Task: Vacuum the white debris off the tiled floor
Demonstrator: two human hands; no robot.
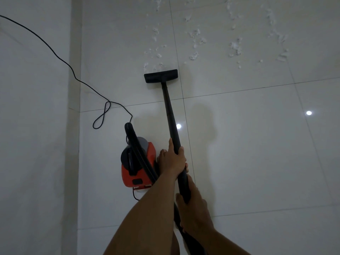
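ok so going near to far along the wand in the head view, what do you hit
right hand on the wand's lower end → left hand gripping higher up → bare black wand → floor nozzle → white debris scattered on the tiled floor just beyond it

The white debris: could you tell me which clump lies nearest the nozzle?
The small clump just beyond the nozzle, at its far edge; every other clump lies farther up the floor.

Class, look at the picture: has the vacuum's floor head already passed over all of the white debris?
No: the head sits at the near edge of the debris, which lies scattered ahead.
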